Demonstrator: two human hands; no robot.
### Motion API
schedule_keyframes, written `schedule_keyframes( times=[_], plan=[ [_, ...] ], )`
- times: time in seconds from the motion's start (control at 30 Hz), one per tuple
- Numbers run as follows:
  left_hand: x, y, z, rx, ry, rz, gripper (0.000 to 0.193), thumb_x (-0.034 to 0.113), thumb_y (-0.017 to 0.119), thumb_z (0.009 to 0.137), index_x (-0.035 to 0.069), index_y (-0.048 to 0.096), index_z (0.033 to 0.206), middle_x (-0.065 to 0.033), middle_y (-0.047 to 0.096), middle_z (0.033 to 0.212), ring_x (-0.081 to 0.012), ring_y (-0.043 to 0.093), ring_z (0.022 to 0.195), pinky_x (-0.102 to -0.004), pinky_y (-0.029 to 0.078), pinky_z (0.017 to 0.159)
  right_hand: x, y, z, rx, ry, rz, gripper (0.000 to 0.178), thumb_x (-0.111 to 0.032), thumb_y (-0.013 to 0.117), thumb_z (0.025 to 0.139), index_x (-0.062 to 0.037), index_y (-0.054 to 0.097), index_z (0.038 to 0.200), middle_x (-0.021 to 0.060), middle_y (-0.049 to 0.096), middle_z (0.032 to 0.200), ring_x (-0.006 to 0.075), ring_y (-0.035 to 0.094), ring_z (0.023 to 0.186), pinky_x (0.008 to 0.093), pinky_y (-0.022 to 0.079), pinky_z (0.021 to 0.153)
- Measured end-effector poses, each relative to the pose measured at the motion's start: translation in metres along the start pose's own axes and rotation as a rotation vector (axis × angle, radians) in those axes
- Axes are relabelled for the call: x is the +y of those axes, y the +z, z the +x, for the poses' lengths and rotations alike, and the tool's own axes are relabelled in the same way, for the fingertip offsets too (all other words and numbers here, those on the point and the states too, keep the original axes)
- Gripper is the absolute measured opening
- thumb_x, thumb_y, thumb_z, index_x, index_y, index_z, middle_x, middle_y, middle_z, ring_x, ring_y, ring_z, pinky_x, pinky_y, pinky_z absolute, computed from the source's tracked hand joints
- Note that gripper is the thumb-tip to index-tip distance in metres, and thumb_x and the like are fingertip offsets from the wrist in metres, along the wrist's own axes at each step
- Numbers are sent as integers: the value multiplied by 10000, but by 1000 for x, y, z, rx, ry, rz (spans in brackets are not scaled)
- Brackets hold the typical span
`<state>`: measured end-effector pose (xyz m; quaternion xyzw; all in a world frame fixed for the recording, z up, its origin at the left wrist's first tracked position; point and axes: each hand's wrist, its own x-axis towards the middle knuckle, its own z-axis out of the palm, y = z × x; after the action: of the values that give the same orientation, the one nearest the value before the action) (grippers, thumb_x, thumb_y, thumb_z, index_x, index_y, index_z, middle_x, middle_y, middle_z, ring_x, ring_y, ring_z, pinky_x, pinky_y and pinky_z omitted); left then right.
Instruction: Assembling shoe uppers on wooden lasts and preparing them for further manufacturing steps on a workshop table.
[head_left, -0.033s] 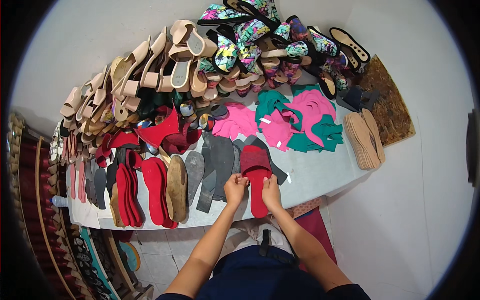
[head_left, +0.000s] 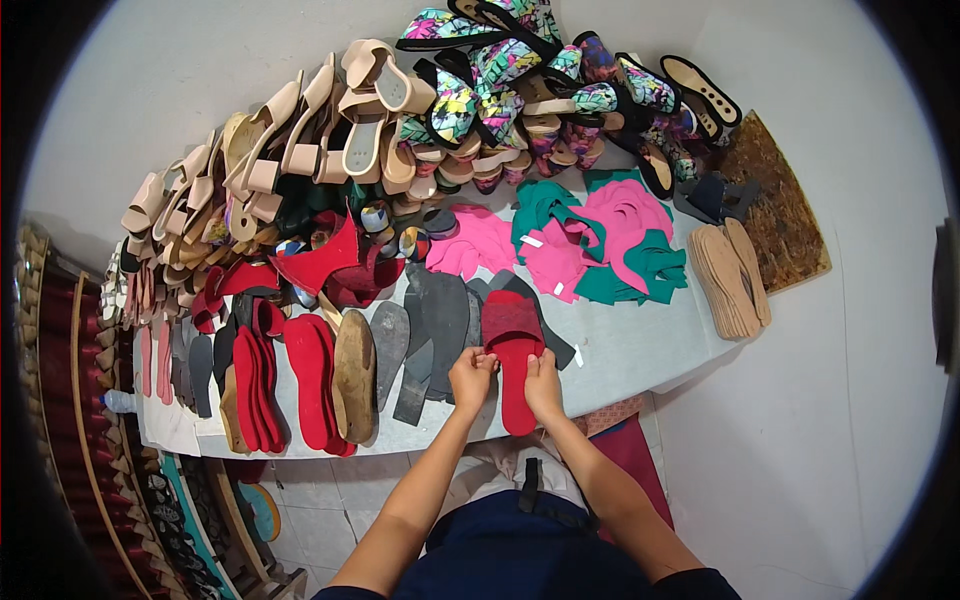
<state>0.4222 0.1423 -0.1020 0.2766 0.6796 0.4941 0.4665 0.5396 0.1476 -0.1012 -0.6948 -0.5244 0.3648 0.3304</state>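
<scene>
A red slide slipper (head_left: pixel 515 400) lies between my two hands over the table's near edge, toe pointing away from me. Its wide strap (head_left: pixel 511 318) is a darker, textured red. On the slipper's left side my left hand (head_left: pixel 472 379) is closed, fingers curled at the edge of the strap. My right hand (head_left: pixel 543 384) pinches the opposite side, with the thumb along the edge. Just beyond and left of the slipper lie dark grey sole-shaped pieces (head_left: pixel 437 315), partly covered by one another.
Left along the table are red soles (head_left: pixel 310 385), a worn wooden shoe last (head_left: pixel 353 385) and red upper pieces (head_left: pixel 325 262). Pink cutouts (head_left: pixel 468 243) and green cutouts (head_left: pixel 655 270) lie farther back. Beige sandals (head_left: pixel 270 130) pile against the wall. Tan soles (head_left: pixel 722 285) stack at right.
</scene>
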Motion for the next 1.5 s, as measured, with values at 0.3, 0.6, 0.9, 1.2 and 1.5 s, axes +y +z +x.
schedule_keyframes(
  times=[0.3,0.6,0.9,1.2,1.5],
  plan=[
    [1,5,-2,48,-78,-83,162,8,577,774,-74,535,908,-94,600,764,-122,587,674,-216,480,616,-12,-9,3,-146,88,-45,375,-237,397,864,45,362,1109,305,532,927,428,523,874,453,420,720],
    [-21,-8,-64,-255,-243,31,393,267,517,844,-42,488,1086,-75,563,965,-114,518,825,-228,411,708,25,-22,-10,-437,201,333,345,-129,500,825,64,420,1100,167,557,973,217,556,880,296,433,741],
    [26,3,-105,-121,-596,-436,322,179,639,762,9,493,994,-34,549,881,-71,489,713,-195,386,597,2,-41,-17,-543,452,521,302,-44,520,795,40,449,1077,117,552,953,168,538,860,283,435,763],
    [12,-4,-106,-336,-549,-464,354,192,652,748,14,509,1018,-62,574,942,-111,540,830,-221,417,750,14,-55,3,-734,578,998,318,-164,529,808,-5,466,1076,107,543,1038,194,515,959,295,384,846],
    [-3,-37,-125,-351,-383,-460,502,99,650,737,-26,433,1172,-72,556,1047,-121,532,944,-251,398,846,9,-46,3,-1035,654,1587,550,-471,333,868,-11,396,1164,119,482,1161,246,443,1091,368,322,943]
  ],
)
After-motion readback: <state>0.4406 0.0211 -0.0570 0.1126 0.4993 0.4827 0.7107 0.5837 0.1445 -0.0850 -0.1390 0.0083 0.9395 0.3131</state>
